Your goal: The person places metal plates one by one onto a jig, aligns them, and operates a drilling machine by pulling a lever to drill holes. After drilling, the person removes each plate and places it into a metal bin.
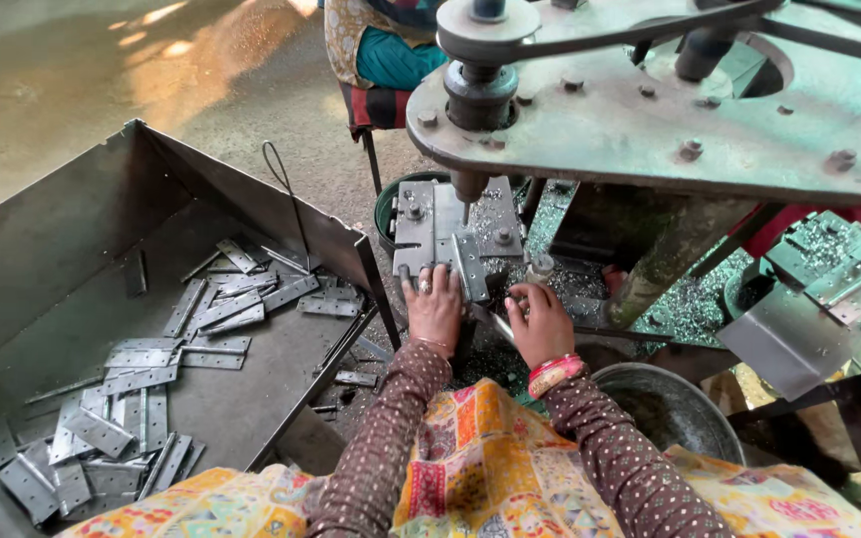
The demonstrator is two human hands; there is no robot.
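Note:
My left hand (434,311), with rings on its fingers, presses down on a flat metal hinge plate (467,265) that lies on the drill's work table (430,221), right under the drill bit (466,210). My right hand (541,321), bangles at the wrist, rests beside it at the table's near edge, fingers curled on a thin metal piece (501,326); what that piece is cannot be made out. The green drill press head (650,110) with its belt and pulley hangs over both hands.
A large grey metal bin (82,229) at left holds several loose hinge plates (206,319). A round metal basin (675,408) sits at my right knee. Metal shavings (690,304) cover the machine base. Another seated person (381,50) is behind the machine.

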